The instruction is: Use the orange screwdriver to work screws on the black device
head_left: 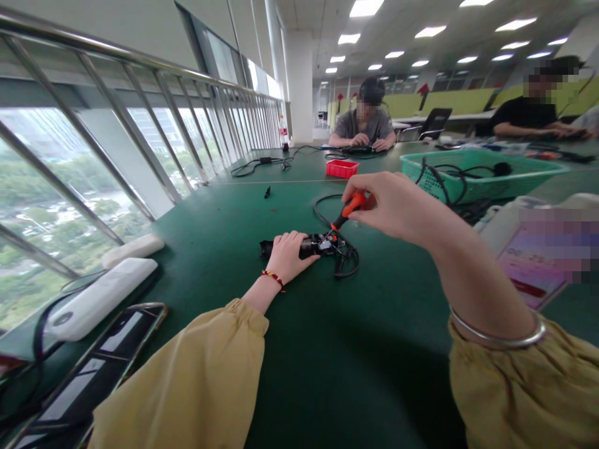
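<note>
A black cylindrical device (309,247) lies on the green table, with coloured wires and inner parts bare at its right end. Wrapped over its middle, my left hand (286,254) presses it against the tabletop. My right hand (390,202) pinches the orange-and-black handle of a screwdriver (347,213). The tool slants down to the left, its tip at the exposed end of the device; whether it sits in a screw is too small to tell. A black cable (349,274) loops around that same end.
A red tray (341,169) and a green basket (524,181) with black cables stand farther back. A small black piece (267,193) lies beyond my left hand. Phone (103,355) and white power bank (105,299) are at left, another phone (533,252) at right. Two people sit opposite.
</note>
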{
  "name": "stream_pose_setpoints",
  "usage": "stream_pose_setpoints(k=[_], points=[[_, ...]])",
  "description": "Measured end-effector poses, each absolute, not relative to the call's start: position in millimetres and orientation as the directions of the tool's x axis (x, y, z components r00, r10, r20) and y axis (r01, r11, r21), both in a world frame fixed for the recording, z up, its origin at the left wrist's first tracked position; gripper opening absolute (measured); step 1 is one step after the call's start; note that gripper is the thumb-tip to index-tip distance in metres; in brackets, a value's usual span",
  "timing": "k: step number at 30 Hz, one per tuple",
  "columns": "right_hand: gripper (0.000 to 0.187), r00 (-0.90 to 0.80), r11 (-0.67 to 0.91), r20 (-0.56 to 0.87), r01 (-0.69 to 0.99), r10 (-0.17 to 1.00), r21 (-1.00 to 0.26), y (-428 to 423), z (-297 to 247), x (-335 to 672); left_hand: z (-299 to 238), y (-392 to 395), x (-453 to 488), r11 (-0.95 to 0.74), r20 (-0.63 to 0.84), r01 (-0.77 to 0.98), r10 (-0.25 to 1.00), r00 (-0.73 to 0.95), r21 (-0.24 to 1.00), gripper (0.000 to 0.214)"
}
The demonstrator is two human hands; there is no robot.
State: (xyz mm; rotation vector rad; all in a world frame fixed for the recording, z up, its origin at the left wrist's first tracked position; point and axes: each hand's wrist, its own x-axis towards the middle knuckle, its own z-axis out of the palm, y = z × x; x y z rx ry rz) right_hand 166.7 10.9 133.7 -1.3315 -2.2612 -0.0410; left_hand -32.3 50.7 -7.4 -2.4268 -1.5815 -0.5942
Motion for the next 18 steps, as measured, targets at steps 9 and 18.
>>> stream_pose_setpoints(k=[9,18], points=[[0.009,-0.433,0.521,0.412,0.844,0.802,-0.128,-3,141,165,-5,47,-33,-0.489,0.429,0.871,0.798,0.423,0.051,0.042],[0.010,-0.360,0.413,0.397,0.909,0.844,-0.056,-14,140,163,-3,45,-32,-0.499,0.429,0.866,0.789,0.439,0.032,0.039]])
